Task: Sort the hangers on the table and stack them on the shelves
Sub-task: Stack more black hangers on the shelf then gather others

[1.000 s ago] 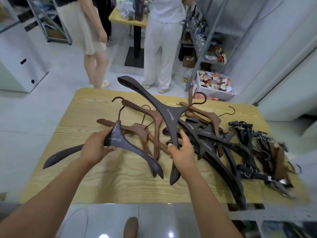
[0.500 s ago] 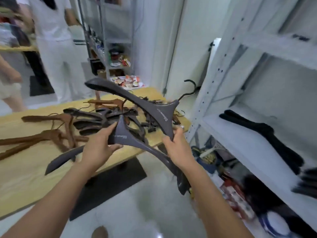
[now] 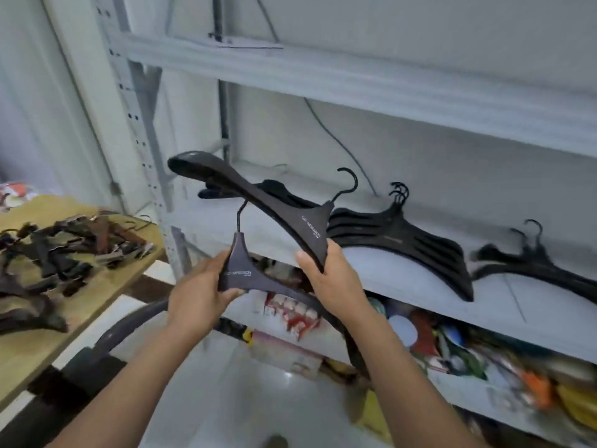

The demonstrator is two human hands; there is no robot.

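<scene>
Turning has brought the white shelf point(image 3: 387, 273) squarely ahead and left the table point(image 3: 38, 344), with its unsorted hangers point(image 3: 64, 247), at far left. Stacked black hangers point(image 3: 397, 234) lie on the shelf. Before it, the right hand point(image 3: 332, 279) curls its fingers round one arm of a tilted dark hanger point(image 3: 274, 205); lower, the left hand point(image 3: 197, 292) grips a second dark hanger point(image 3: 240, 270) below its neck.
</scene>
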